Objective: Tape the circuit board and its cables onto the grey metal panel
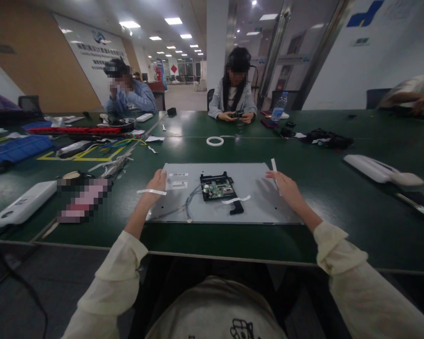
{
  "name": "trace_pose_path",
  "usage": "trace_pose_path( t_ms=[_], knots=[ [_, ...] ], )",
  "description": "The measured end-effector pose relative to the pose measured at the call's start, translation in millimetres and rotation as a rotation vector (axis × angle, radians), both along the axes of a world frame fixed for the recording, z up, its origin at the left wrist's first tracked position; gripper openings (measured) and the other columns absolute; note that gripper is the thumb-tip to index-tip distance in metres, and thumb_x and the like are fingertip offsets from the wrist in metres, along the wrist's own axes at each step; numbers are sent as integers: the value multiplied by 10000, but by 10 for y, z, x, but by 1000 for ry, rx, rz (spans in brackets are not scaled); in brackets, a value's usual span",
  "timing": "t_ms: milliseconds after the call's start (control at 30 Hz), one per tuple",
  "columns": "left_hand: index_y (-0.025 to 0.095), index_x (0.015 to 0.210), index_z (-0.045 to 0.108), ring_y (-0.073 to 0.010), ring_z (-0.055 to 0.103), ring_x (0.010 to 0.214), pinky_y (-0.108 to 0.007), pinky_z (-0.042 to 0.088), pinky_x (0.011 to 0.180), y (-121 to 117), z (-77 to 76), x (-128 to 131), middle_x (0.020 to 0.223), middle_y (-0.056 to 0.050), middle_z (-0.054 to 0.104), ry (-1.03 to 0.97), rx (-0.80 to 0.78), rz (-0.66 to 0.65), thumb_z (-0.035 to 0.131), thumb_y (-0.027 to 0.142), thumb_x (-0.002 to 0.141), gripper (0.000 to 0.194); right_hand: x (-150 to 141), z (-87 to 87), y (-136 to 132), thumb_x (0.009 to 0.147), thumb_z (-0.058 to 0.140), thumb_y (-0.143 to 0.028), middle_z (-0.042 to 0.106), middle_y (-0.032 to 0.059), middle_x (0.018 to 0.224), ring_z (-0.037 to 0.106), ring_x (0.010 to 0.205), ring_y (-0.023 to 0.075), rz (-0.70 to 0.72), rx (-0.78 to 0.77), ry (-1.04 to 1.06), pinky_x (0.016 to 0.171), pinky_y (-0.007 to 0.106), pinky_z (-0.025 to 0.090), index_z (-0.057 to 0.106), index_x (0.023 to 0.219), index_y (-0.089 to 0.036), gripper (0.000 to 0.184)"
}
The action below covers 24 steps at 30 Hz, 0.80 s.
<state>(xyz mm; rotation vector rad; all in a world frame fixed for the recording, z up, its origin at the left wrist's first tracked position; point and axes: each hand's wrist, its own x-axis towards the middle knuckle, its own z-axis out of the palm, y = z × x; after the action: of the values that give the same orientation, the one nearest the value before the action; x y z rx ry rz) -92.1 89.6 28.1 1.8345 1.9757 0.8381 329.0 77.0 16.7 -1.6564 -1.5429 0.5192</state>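
Note:
A flat grey display panel is in front of me with its metal back facing up. On it sits a black bracket with a green circuit board; thin grey cables run from the board toward the lower left. My left hand grips the panel's left edge, and a white tape strip lies across it near the wrist. At the opposite edge, my right hand holds the panel with its fingertips over the top. Another tape strip sticks up by those fingers. A third strip curls beside the board.
A roll of white tape lies beyond the panel on the green table. White devices and cables are at left, with blue trays behind. A white device lies at right. Several people sit around the table; a water bottle stands across.

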Motion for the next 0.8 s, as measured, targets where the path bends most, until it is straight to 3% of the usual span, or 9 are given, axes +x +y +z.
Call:
trace_pose_path(
  t_ms=[100, 200, 267, 367, 467, 633, 800],
  knots=[
    [178, 1273, 417, -269, 443, 1227, -423, 352, 1006, -126, 32, 155, 1256, -111, 541, 40, -17, -27, 309, 415, 873, 477, 6, -6, 5, 884, 302, -467, 631, 62, 1088, 571, 916, 217, -5, 3, -21, 718, 292, 432, 633, 1065, -196, 465],
    [184, 1270, 435, -255, 423, 1248, -403, 319, 1043, -271, 67, 361, 1317, -104, 491, 118, -54, -258, 388, 436, 840, 501, 20, -23, 16, 876, 312, -491, 632, 58, 1085, 581, 821, 202, 0, -15, -44, 692, 298, 434, 631, 1070, -202, 472],
    [164, 1318, 382, -266, 352, 1297, -410, 289, 1067, -323, 78, 485, 1379, -120, 414, 177, -38, -442, 480, 451, 788, 610, 24, -28, 21, 875, 314, -489, 633, 62, 1086, 580, 801, 198, 6, -23, -61, 699, 300, 432, 624, 1084, -196, 475],
    [163, 1384, 281, -310, 287, 1326, -438, 296, 1056, -309, 87, 636, 1459, -150, 264, 231, -49, -591, 580, 474, 717, 794, 23, -27, 24, 878, 314, -469, 631, 66, 1092, 578, 860, 206, 12, -19, -84, 746, 303, 423, 624, 1078, -186, 465],
    [178, 1395, 268, -321, 346, 1293, -441, 317, 1044, -234, 104, 757, 1474, -152, 223, 261, -91, -666, 608, 464, 700, 825, 27, -35, 33, 878, 312, -464, 633, 58, 1082, 578, 874, 211, 14, -23, -86, 763, 314, 417, 619, 1083, -191, 459],
    [185, 1275, 458, -271, 381, 1278, -403, 307, 1064, -140, 127, 879, 1388, -105, 410, 256, -75, -737, 606, 349, 716, 601, 32, -62, 52, 875, 323, -473, 638, 55, 1069, 579, 896, 217, 15, -17, -76, 793, 325, 417, 624, 1075, -198, 454],
    [184, 1292, 443, -253, 346, 1304, -409, 283, 1087, -76, 45, 895, 1408, -91, 385, 168, -35, -800, 562, 358, 760, 572, 10, -47, 32, 873, 337, -474, 633, 55, 1083, 574, 933, 224, 30, 7, -79, 820, 329, 414, 633, 1059, -204, 442]
  ],
)
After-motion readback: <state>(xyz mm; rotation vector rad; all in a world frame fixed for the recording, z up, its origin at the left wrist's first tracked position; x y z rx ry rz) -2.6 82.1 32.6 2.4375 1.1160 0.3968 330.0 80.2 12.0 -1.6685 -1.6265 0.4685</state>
